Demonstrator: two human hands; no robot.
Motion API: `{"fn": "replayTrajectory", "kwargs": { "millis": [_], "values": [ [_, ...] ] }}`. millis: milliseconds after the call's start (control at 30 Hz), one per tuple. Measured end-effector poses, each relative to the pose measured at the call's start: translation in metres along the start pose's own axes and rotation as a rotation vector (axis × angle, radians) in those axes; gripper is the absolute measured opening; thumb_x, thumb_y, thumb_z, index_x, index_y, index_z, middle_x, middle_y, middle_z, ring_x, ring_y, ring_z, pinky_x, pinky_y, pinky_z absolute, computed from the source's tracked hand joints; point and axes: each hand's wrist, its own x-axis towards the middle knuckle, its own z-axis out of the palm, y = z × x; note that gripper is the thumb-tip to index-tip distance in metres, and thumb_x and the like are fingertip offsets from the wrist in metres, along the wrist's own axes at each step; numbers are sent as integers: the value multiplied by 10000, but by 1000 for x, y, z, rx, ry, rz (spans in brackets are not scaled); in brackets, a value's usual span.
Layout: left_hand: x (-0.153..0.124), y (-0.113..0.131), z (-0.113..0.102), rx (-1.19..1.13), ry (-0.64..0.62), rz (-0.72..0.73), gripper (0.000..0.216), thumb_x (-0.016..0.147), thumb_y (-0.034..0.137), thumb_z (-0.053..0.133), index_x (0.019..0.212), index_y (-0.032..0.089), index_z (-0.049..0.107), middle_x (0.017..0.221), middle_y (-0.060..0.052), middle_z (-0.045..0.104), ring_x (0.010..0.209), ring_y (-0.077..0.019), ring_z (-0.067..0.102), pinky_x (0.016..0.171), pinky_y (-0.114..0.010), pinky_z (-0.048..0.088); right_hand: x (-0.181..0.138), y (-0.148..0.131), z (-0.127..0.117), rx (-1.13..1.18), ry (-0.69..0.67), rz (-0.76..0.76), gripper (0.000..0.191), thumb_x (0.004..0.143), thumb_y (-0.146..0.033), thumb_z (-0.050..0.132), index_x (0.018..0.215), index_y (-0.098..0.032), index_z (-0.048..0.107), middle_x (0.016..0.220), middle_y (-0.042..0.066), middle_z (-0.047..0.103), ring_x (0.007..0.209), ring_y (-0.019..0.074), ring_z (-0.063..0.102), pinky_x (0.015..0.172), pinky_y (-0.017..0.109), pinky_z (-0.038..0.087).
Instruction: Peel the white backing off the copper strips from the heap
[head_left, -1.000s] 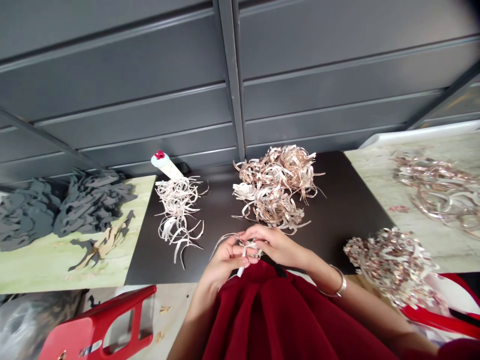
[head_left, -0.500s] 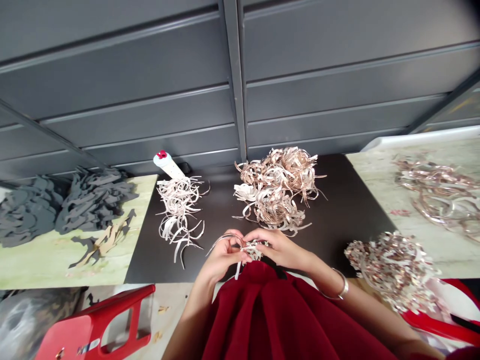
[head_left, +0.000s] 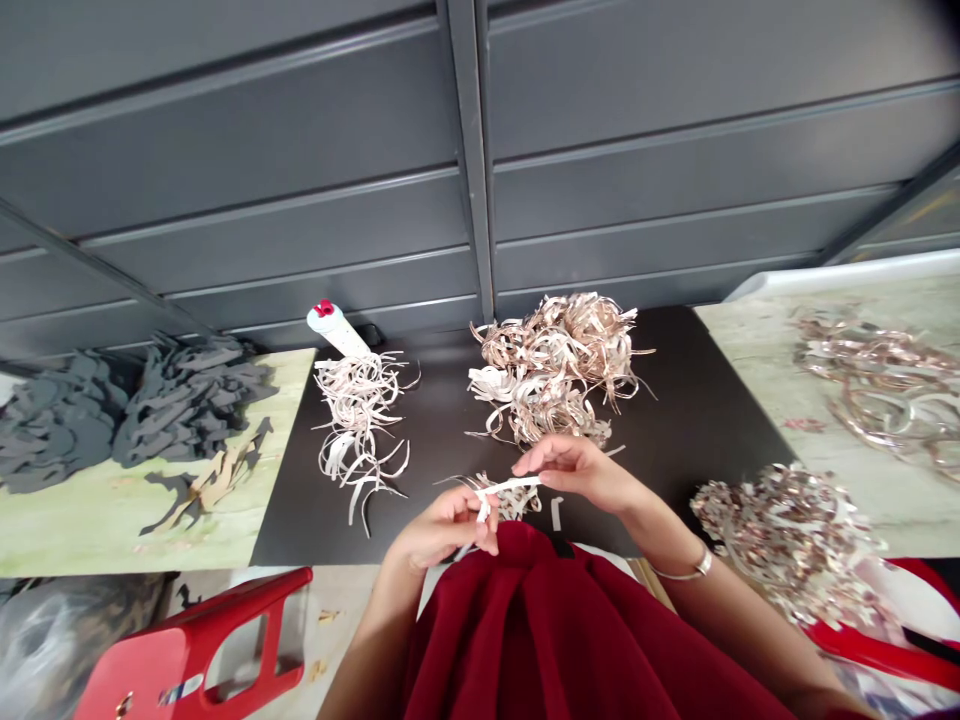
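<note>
A narrow white strip [head_left: 511,485], thin like paper or leather, stretches between my two hands above the front of the black mat [head_left: 442,410]. My left hand [head_left: 448,525] is closed on its left part, where a short piece bends down from the fingers. At the strip's other end, my right hand [head_left: 576,472] pinches it between thumb and fingertips. A small heap of cut bits [head_left: 517,503] lies on the mat just behind the strip. Beside it, below my right hand, is a short loose white piece [head_left: 556,514].
Tangled rose-gold strips [head_left: 559,350] lie behind my hands, pale strips [head_left: 360,400] to the left near a white cylinder [head_left: 339,330]. Dark cut shapes [head_left: 195,395] sit far left; shiny scraps [head_left: 784,530] are heaped at right. A red stool [head_left: 195,645] stands lower left.
My hands have moved apart, the right one up and to the right, and the white strip now shows stretched between them. The cut bits and a short white piece have come into sight.
</note>
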Motion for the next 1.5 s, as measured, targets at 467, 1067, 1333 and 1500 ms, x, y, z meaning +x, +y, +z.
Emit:
{"fn": "replayTrajectory", "kwargs": {
  "millis": [467, 1067, 1333, 1500],
  "values": [
    [6, -7, 7, 422, 346, -42, 359, 707, 485, 657, 703, 144, 545, 517, 40, 540, 384, -90, 523, 413, -184, 338, -4, 10, -28, 239, 252, -46, 202, 625, -86, 778, 580, -189, 610, 817, 4, 742, 857, 172, 699, 809, 308, 536],
    [2, 1, 39, 1797, 538, 394, 262, 839, 180, 519, 582, 168, 569, 565, -10, 629, 502, -125, 527, 515, -274, 233, 13, 22, 37, -816, 191, -205, 238, 709, -321, 770, 652, -183, 585, 687, 6, 585, 704, 162, 521, 664, 279, 415],
    [2, -11, 39, 1717, 571, 712, 419, 926, 214, 427, 518, 165, 509, 465, -1, 520, 440, -106, 446, 502, -266, 260, 12, 19, 38, -660, 117, -48, 190, 722, -172, 742, 599, -162, 597, 613, -40, 556, 589, 92, 507, 584, 205, 396],
    [0, -13, 39, 1669, 540, 688, 402, 921, 202, 427, 529, 174, 515, 476, -3, 508, 464, -112, 446, 526, -264, 284, 10, 20, 28, -481, 123, 16, 98, 756, -194, 677, 679, -177, 618, 628, -31, 587, 583, 103, 531, 575, 219, 425]
  ]
}}
